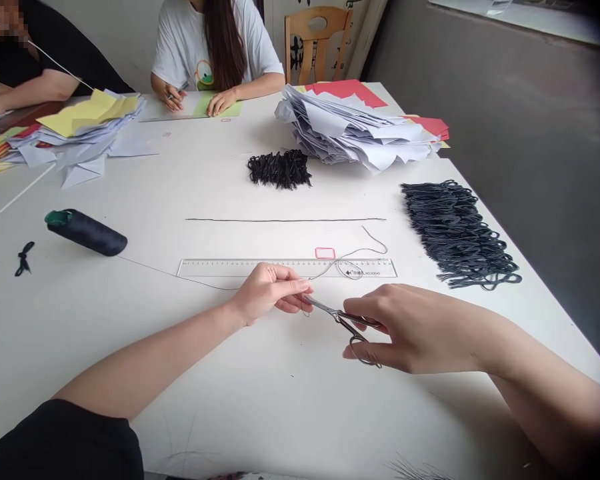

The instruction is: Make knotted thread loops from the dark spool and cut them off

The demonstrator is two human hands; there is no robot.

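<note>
My left hand (pixel 270 291) is closed in a pinch on a thin dark thread (pixel 353 255), just below a clear plastic ruler (pixel 285 268). The thread runs left to a black spool (pixel 86 231) lying on its side, and right in a loop over the ruler. My right hand (pixel 410 327) grips small metal scissors (pixel 347 325), fingers through the handles. The blade tips point left and sit right at the thread beside my left fingertips.
A straight cut thread (pixel 285 219) lies above the ruler. Bundles of black cords sit at centre back (pixel 279 169) and right (pixel 455 230). Paper stacks lie back right (pixel 355 130) and back left (pixel 80 130). Two other people sit across the white table (pixel 130 320).
</note>
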